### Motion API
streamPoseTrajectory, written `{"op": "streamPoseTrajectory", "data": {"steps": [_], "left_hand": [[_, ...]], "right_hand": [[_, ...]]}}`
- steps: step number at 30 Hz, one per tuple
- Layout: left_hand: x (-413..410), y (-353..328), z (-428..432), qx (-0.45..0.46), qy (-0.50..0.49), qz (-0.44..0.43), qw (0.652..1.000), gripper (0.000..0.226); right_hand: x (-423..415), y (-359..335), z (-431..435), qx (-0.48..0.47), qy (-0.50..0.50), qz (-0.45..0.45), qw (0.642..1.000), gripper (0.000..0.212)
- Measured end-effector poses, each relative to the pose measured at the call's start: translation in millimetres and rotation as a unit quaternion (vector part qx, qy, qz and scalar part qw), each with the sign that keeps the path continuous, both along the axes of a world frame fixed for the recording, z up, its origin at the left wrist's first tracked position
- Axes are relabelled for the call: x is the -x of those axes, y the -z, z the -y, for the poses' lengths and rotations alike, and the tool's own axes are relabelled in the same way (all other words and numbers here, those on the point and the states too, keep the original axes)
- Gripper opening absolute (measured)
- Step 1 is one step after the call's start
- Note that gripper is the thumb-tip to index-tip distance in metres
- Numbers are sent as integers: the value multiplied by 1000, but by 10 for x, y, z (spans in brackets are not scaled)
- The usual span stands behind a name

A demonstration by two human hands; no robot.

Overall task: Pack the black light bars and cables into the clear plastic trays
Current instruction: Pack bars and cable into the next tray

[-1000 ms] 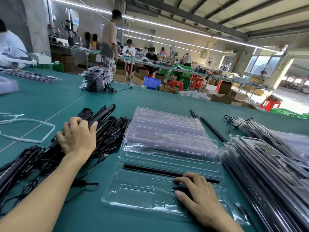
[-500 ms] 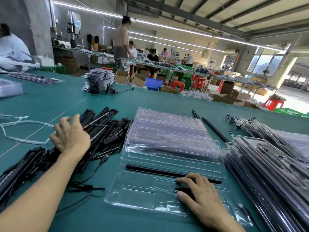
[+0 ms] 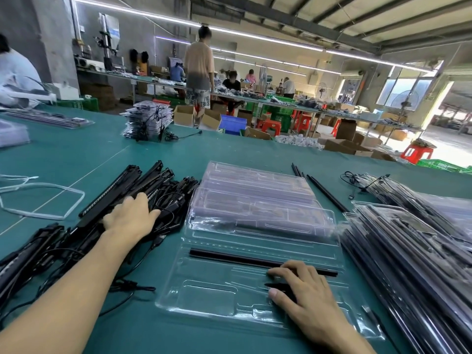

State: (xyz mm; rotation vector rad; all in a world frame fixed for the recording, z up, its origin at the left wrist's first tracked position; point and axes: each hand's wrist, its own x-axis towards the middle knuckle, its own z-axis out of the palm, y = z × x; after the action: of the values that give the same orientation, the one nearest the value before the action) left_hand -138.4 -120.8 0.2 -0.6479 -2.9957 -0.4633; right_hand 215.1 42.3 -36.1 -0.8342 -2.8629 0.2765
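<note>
A clear plastic tray (image 3: 204, 300) lies open in front of me on the green table. One black light bar (image 3: 242, 259) sits in its long upper slot. My right hand (image 3: 309, 300) rests flat on the tray's right part, its fingertips at the bar and its thumb beside a small black piece (image 3: 279, 286) in a lower recess. To the left lies a loose heap of black light bars and cables (image 3: 122, 190). My left hand (image 3: 130, 218) lies on top of that heap with its thumb stretched out to the right; the hand is blurred.
A stack of empty clear trays (image 3: 255, 198) sits just behind the open one. Filled trays (image 3: 413, 251) are piled at the right, with loose black rods (image 3: 328, 194) beside them. A white strap loop (image 3: 40, 200) lies at far left. People work at benches beyond the table.
My left hand lifted off the heap with fingers spread, then came down again further right on it. My right hand has stayed on the tray.
</note>
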Motion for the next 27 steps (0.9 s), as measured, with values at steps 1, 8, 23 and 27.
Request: {"op": "streamPoseTrajectory", "data": {"steps": [1,8,23,27], "left_hand": [[-4,5,0,7,-7,11,1000,52],[-48,-11,10,51,-10,11,999,55],[-120,-127,138,-111,-28,-145,983,46],[-186,-186,144,-190,26,-227,955,39]], "right_hand": [[0,-5,1,0,0,1,1000,61],[-4,-21,20,-1,1,8,1000,58],[4,-5,20,0,7,4,1000,59],[5,9,11,-2,9,-3,1000,62]]}}
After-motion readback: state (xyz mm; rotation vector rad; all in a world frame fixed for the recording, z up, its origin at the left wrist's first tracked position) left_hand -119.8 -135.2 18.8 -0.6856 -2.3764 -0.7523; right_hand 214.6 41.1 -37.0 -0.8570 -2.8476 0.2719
